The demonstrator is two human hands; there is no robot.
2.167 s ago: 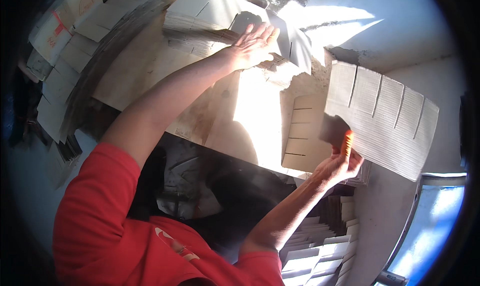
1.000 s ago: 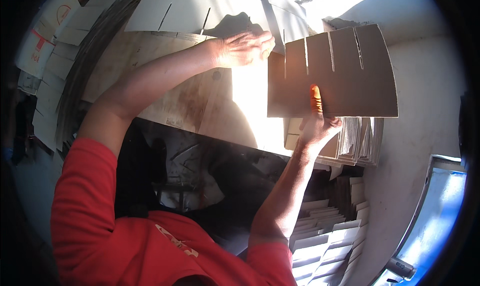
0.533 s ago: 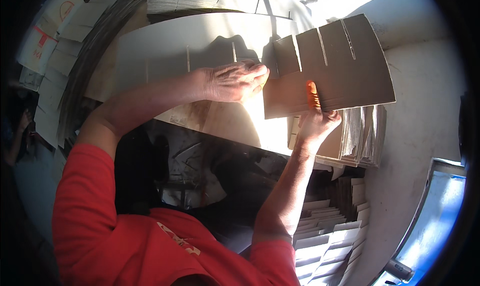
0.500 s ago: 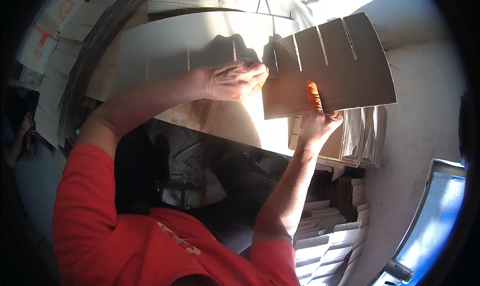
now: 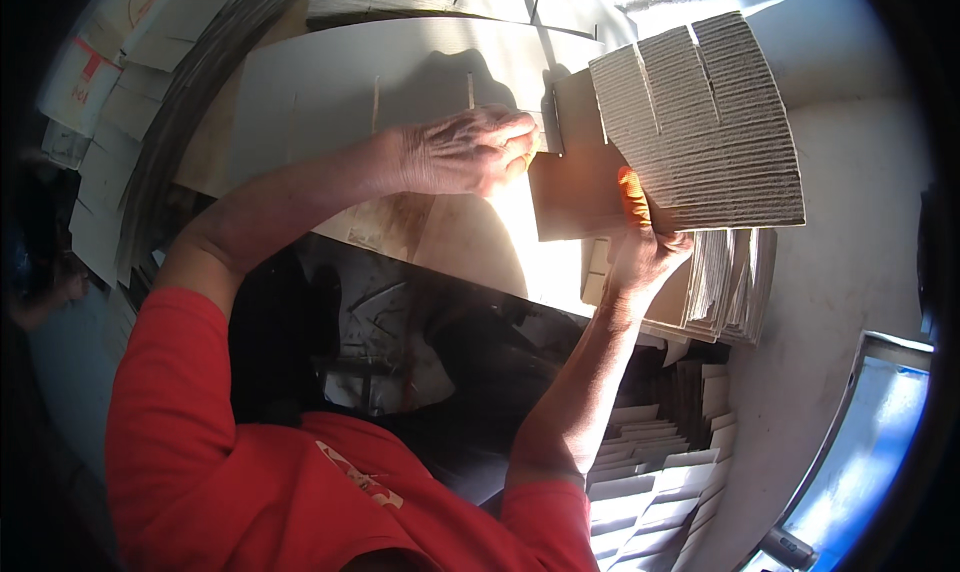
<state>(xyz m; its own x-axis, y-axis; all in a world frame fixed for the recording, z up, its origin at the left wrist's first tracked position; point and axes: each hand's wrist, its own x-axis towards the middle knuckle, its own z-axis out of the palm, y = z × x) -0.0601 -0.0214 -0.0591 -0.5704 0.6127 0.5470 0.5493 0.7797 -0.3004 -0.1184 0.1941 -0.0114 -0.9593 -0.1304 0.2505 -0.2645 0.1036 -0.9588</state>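
Note:
My right hand (image 5: 648,242) grips a slotted cardboard sheet (image 5: 715,142) by its lower edge. That sheet's ribbed, corrugated face is turned up, with slots cut in from its far edge. An orange covering shows on one raised finger. Left of the ribbed part lies a plain brown cardboard piece (image 5: 575,187); whether it is a separate sheet I cannot tell. My left hand (image 5: 475,150) is closed, fingertips pressed together at the brown piece's left edge; what they pinch is hidden. Beneath it lies a wide pale cardboard sheet (image 5: 310,97) with slots.
Stacked cardboard (image 5: 420,0) stands at the far side. More sheets (image 5: 725,282) are piled under my right hand, and slotted pieces (image 5: 650,502) lie lower right. A wall (image 5: 840,222) and a blue-paned frame (image 5: 860,452) bound the right. Another person's hand (image 5: 70,282) shows far left.
The cardboard in my right hand now shows a ribbed face where a smooth brown one was, and it sits slightly farther right. My left hand has hardly moved.

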